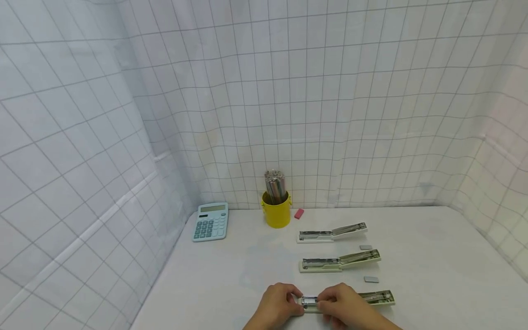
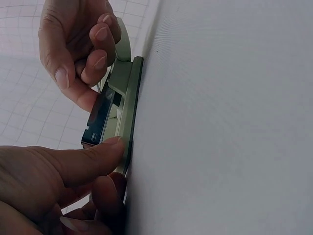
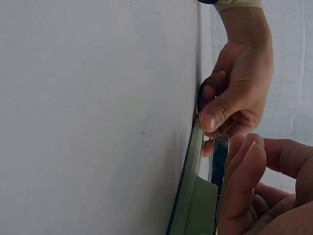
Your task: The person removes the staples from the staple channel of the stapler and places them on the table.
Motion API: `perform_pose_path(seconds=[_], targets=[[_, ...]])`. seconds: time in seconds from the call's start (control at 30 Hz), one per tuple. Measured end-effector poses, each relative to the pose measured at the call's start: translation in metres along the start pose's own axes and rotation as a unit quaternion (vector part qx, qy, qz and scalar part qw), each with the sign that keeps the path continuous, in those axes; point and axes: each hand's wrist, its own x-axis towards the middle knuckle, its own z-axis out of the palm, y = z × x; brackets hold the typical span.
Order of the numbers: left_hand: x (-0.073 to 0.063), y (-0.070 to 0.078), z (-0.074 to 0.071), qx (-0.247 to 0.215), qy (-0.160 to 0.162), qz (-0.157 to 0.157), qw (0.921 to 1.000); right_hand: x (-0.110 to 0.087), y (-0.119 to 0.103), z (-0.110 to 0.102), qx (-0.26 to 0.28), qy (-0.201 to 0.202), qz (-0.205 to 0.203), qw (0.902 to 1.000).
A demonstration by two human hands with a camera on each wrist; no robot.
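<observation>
The nearest stapler (image 1: 312,310) lies on the table with its top arm (image 1: 381,297) swung back to the right. My left hand (image 1: 277,304) holds the left end of its pale green base (image 2: 128,110), thumb on the near side. My right hand (image 1: 344,304) is over the metal magazine (image 2: 99,115), an index fingertip against it and the other fingers loosely bent. A bright strip shows along the magazine in the head view. The right fingertips hide part of the magazine.
Two more opened staplers (image 1: 321,266) (image 1: 315,237) lie in a row behind. Small grey staple strips (image 1: 371,279) (image 1: 365,247) are near them. Farther back are a yellow bucket (image 1: 277,214) of pencils (image 1: 275,185), a pink eraser (image 1: 299,213) and a blue calculator (image 1: 211,222).
</observation>
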Motion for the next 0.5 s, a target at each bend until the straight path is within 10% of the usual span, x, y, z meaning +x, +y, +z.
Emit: perform_pose_path(seconds=[0.5], targets=[[0.001, -0.001, 0.001, 0.003, 0.002, 0.007, 1.0000, 0.004, -0.003, 0.014, 0.061, 0.014, 0.022, 0.9978]])
